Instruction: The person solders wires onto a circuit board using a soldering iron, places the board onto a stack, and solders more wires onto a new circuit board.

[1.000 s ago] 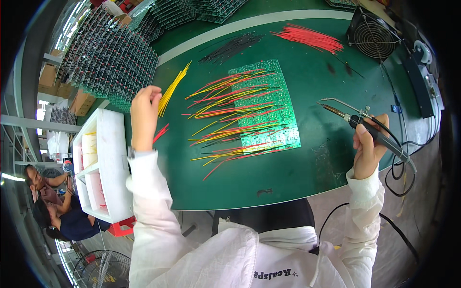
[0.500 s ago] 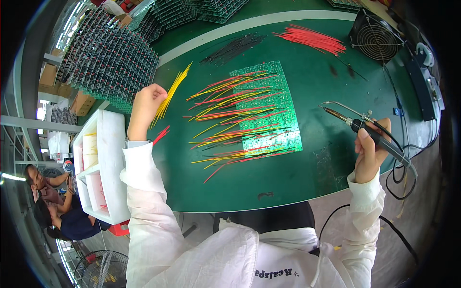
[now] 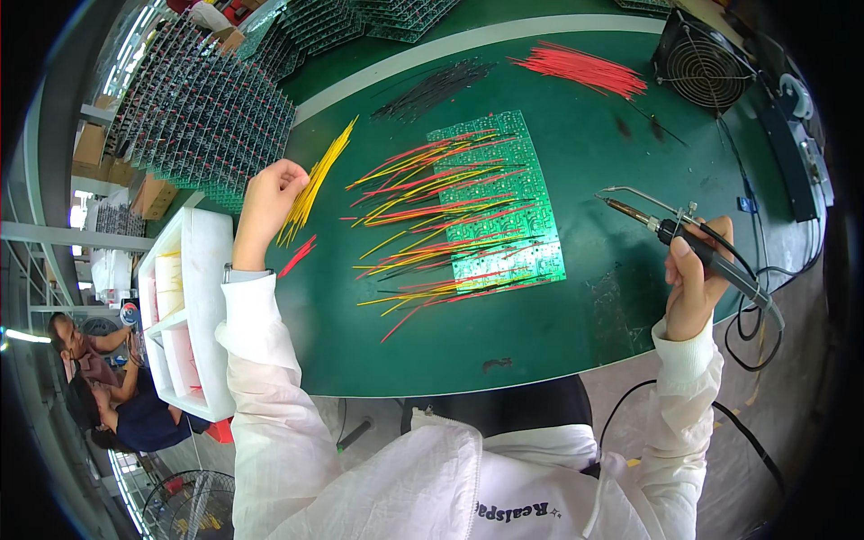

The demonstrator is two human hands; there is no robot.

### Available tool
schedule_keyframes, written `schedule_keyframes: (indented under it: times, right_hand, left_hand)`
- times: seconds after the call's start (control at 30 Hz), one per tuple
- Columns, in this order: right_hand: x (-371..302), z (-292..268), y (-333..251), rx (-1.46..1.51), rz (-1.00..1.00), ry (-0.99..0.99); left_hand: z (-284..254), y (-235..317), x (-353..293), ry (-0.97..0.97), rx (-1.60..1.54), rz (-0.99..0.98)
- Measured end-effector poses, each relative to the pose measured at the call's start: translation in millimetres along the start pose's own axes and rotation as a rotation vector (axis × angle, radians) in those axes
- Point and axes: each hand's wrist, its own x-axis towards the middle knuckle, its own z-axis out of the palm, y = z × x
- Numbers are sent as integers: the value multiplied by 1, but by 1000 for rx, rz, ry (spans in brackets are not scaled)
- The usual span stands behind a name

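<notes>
My left hand (image 3: 273,200) is at the left of the green table, its fingers pinched together against a bundle of yellow wires (image 3: 320,180). Whether a wire sits between the fingertips is hidden. A few short red wires (image 3: 297,256) lie just below that bundle. In my right hand (image 3: 693,274) is a soldering iron (image 3: 668,231) with a thin curved metal tube beside its tip, pointing left above the table. Between my hands lies a green circuit board panel (image 3: 504,171). Rows of red, yellow and black wires (image 3: 405,216) stick out from it to the left.
Black wires (image 3: 432,90) and red wires (image 3: 580,69) lie in piles at the table's far side. A fan (image 3: 702,67) stands far right, near the iron's cable. A white foam box (image 3: 193,315) is left of my forearm. Stacked boards (image 3: 202,108) rise behind; two people work far left.
My left hand has shifted very slightly left and stays at the yellow wires. The view has tilted a little; the right hand and soldering iron keep nearly the same place.
</notes>
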Motion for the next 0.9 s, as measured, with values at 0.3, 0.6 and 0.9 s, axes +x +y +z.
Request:
schedule_keyframes:
  times: [0.3, 0.6, 0.9]
  right_hand:
    - [1, 0, 0, -14, -4, 0]
    - [10, 9, -2, 2, -57, 54]
    - [46, 71, 3, 129, 9, 75]
  left_hand:
    - [-3, 25, -28, 135, 232, 181]
    - [10, 111, -29, 272, -89, 407]
    - [82, 185, 20, 224, -221, 633]
